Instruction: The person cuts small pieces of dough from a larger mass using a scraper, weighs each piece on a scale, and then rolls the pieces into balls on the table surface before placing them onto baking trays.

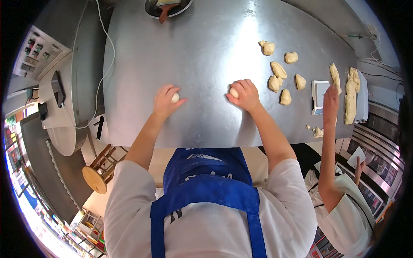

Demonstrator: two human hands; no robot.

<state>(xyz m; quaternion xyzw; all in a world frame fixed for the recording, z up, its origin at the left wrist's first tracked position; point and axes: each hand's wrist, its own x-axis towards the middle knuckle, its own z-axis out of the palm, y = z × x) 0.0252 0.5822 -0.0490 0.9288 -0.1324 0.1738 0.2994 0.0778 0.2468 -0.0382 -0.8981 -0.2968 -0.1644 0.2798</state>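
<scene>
My left hand [163,102] is cupped around a small pale dough ball [175,97] on the steel table [202,56], its thumb stretched out to the right. Level with it, farther right, my right hand [248,96] curls over a second dough ball [234,92], which shows between thumb and fingers. Both balls appear to rest on the metal surface under my palms. Several rough dough pieces [285,97] lie scattered beyond my right hand, some touching each other.
A co-worker's hand [331,101] reaches over a small white scale [318,96] at the right, near a dough strip [335,75] and a long dough roll [350,103]. Dough scraps [318,132] lie by the near edge. A dark bowl [178,9] holding a brush [164,13] stands far left.
</scene>
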